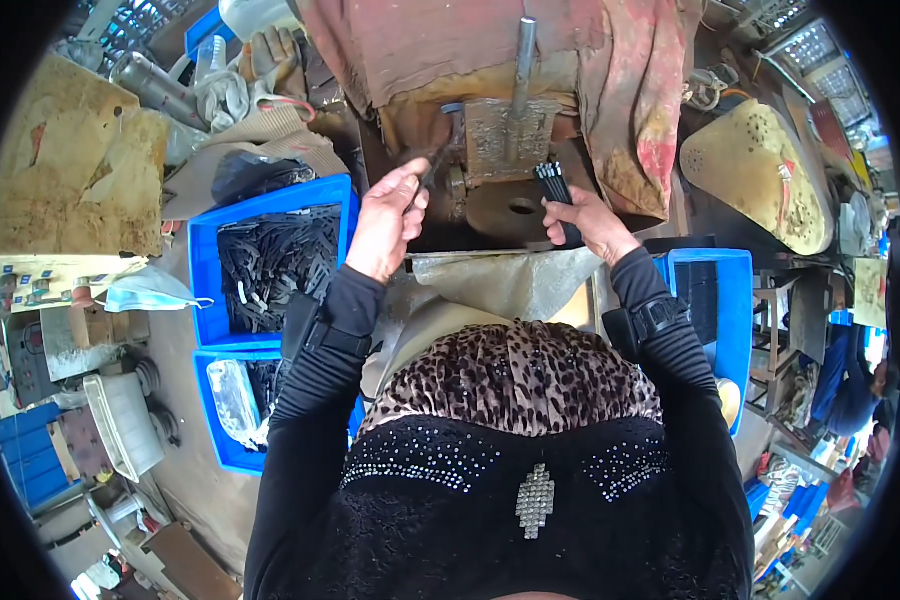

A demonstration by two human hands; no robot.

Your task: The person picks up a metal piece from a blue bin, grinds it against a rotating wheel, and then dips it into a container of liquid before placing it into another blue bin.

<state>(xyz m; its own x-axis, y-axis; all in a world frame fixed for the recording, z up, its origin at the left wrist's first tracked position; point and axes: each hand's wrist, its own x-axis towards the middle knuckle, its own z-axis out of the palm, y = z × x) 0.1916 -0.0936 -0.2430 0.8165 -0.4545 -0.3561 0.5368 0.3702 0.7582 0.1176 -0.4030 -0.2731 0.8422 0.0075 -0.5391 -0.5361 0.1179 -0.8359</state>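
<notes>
My right hand [588, 222] is closed around a bundle of thin black rods [554, 188] whose silvery ends point up and away from me. To the left, my left hand [395, 215] pinches a slim dark piece [431, 175], blurred and partly covered by the fingers. Between and just beyond both hands stands a worn machine, with a round metal base [490, 212] that has a hole in it. Behind that base is a rusty metal block [511, 135], and a steel bar [525, 65] rises above it.
A blue bin [202, 285] full of black strips stands left, with another blue bin [220, 430] holding a clear bag nearer me. At right is a blue bin [738, 310] with dark contents. Stained red cloth [635, 120] drapes the machine; a yellowish stool seat [755, 175] sits beyond.
</notes>
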